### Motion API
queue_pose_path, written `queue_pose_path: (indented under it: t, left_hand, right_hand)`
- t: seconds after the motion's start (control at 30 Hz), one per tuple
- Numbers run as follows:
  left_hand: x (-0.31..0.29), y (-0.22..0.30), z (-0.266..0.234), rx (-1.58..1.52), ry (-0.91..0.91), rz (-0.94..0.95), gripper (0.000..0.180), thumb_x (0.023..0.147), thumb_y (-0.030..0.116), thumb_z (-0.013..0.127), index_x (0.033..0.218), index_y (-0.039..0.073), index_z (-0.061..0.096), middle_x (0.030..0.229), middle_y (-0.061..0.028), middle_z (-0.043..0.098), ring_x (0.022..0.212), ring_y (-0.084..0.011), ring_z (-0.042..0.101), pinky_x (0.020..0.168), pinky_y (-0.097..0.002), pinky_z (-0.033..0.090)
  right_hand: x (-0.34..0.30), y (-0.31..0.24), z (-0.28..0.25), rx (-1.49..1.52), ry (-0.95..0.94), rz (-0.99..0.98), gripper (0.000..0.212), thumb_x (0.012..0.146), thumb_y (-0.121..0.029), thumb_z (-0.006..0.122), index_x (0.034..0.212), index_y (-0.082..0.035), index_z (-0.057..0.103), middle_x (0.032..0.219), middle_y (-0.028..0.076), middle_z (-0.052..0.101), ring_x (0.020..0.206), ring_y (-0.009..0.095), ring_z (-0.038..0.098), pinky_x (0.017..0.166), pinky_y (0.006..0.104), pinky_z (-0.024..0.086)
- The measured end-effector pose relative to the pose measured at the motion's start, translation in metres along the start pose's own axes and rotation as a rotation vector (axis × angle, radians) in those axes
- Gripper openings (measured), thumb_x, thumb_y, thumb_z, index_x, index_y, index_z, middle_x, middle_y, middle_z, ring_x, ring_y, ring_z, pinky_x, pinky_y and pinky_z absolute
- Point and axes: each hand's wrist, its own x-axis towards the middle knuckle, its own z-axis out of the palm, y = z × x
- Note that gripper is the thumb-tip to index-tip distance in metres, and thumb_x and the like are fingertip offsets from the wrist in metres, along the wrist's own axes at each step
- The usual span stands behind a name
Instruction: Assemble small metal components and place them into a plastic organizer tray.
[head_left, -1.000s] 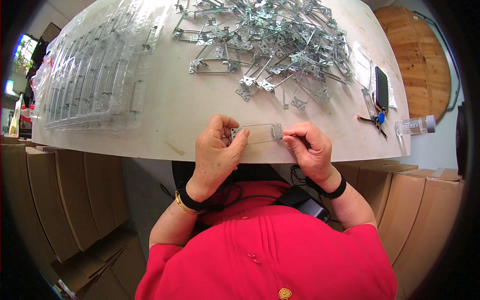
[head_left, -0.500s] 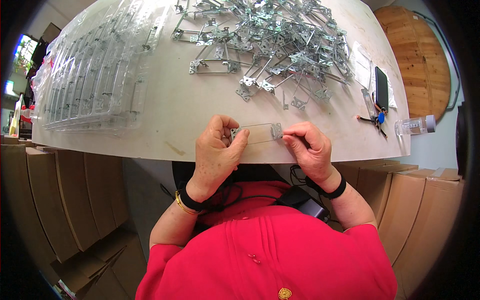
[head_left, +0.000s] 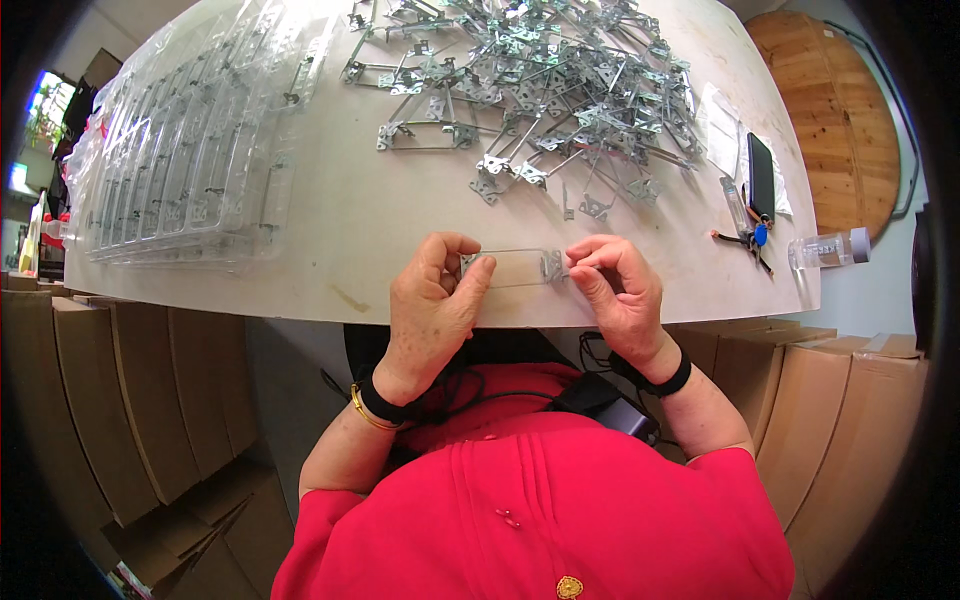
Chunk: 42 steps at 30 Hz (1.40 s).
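Over the table's near edge I hold a small metal bracket [head_left: 515, 284], two thin parallel rods with a punched plate at each end. Its left plate is pinched between the thumb and fingers of my left hand [head_left: 432, 295], which partly hide it. My right hand [head_left: 625, 300] is at the other plate, thumb and forefinger closed at its outer edge; the exact contact there is too small to make out. Beyond my hands lies a big tangled pile of similar metal brackets [head_left: 540, 90]. A few loose small pieces lie at its near side, one of them a small plate [head_left: 595, 207].
Clear plastic trays [head_left: 190, 150] holding metal parts are stacked on the table's left. At the right lie a black phone [head_left: 761, 180], a blue key fob [head_left: 761, 235], white paper [head_left: 722, 130] and a clear bottle [head_left: 825, 250]. Cardboard boxes [head_left: 140, 390] flank me below the table.
My right thumb and fingertips have shifted slightly at the bracket's right end, and that plate has turned a little. My left hand keeps its hold almost unmoved.
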Motion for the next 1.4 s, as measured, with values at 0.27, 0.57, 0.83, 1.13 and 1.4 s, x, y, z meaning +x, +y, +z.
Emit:
queue_pose_path:
  t: [0.27, 0.57, 0.83, 1.13, 1.4]
  left_hand:
    - [-0.001, -0.001, -0.002, -0.137, -0.015, -0.019, 0.03, 0.106, 0.007, 0.064, 0.132, -0.004, 0.056, 0.102, -0.0051, 0.063, 0.063, -0.0058, 0.06, 0.052, -0.0236, 0.05]
    - [-0.002, -0.001, -0.003, -0.105, -0.059, -0.018, 0.031, 0.103, 0.002, 0.065, 0.132, -0.005, 0.055, 0.096, -0.0028, 0.06, 0.062, -0.0059, 0.059, 0.05, -0.0225, 0.048]
    - [-0.003, -0.001, -0.004, -0.099, -0.062, -0.003, 0.028, 0.103, 0.005, 0.069, 0.128, -0.004, 0.06, 0.093, -0.0013, 0.062, 0.058, -0.004, 0.057, 0.049, -0.0209, 0.045]
    - [-0.003, -0.001, -0.003, -0.081, -0.053, -0.003, 0.028, 0.102, 0.006, 0.071, 0.127, -0.003, 0.061, 0.095, -0.0018, 0.064, 0.059, -0.0031, 0.057, 0.048, -0.02, 0.046]
    - [-0.003, 0.0, -0.002, -0.093, -0.048, -0.005, 0.029, 0.102, 0.006, 0.071, 0.127, -0.003, 0.061, 0.096, -0.0017, 0.064, 0.059, -0.0026, 0.057, 0.047, -0.02, 0.046]
  right_hand:
    - [0.001, -0.001, -0.003, 0.02, -0.072, -0.006, 0.016, 0.103, -0.015, 0.075, 0.108, -0.003, 0.065, 0.118, 0.014, 0.074, 0.099, 0.017, 0.07, 0.088, 0.0296, 0.057]
    - [0.005, 0.002, 0.0, -0.067, 0.04, -0.132, 0.012, 0.101, -0.006, 0.075, 0.111, -0.003, 0.07, 0.105, 0.008, 0.072, 0.093, 0.017, 0.066, 0.084, 0.0296, 0.054]
    - [0.008, -0.006, 0.003, -0.197, 0.06, -0.144, 0.014, 0.097, -0.001, 0.077, 0.11, -0.004, 0.075, 0.101, 0.009, 0.073, 0.09, 0.021, 0.068, 0.08, 0.0311, 0.055]
    - [0.009, -0.009, 0.005, -0.29, 0.066, -0.166, 0.016, 0.095, -0.001, 0.079, 0.11, -0.004, 0.075, 0.098, 0.01, 0.074, 0.089, 0.021, 0.07, 0.078, 0.0313, 0.056]
    - [0.007, -0.01, 0.004, -0.194, 0.064, -0.03, 0.011, 0.096, -0.005, 0.079, 0.105, -0.003, 0.073, 0.096, 0.01, 0.072, 0.085, 0.02, 0.069, 0.076, 0.0305, 0.055]
